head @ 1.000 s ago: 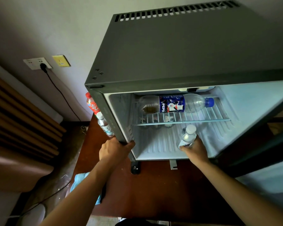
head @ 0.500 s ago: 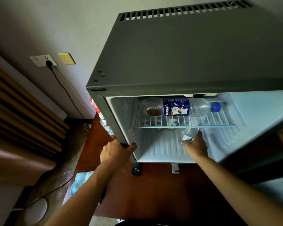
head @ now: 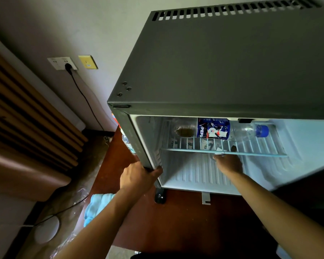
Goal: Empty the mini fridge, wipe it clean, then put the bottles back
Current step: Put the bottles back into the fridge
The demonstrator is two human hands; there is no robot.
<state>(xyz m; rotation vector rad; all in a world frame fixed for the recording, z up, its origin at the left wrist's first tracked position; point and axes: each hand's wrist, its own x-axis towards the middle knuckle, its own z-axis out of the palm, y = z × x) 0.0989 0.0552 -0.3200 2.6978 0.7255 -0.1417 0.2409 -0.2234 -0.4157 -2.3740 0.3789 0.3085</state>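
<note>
Mini fridge (head: 223, 68): a dark grey box with a slotted vent along its top rear edge is standing with its white interior showing, on a reddish-brown wooden surface (head: 176, 221).
Wall and cord: a black plug is sitting in a white socket (head: 63, 63) beside a yellow plate (head: 88, 62), and its cord is trailing down the wall to the floor.
Wire shelf (head: 223, 146): it is spanning the upper part of the compartment, level, with the ribbed fridge floor lying bare below it.
Pepsi bottle (head: 213, 128): it is lying on its side on the wire shelf, blue cap pointing right, a little brown liquid pooling at its left end.
Left hand (head: 138, 177): it is gripping the lower part of the fridge's left front edge, fingers curled round the outside and thumb hooked inside the frame.
Right hand (head: 229, 163): it is reaching into the lower compartment just under the shelf's front rail; the fingers are hidden by the shelf, so I cannot tell whether they are holding anything.
Blue cloth (head: 96, 206): it is lying crumpled at the left edge of the wooden surface, partly behind the left forearm.
Bottles outside (head: 126, 141): a clear one and a red-labelled one are showing partly behind the fridge's left side.
</note>
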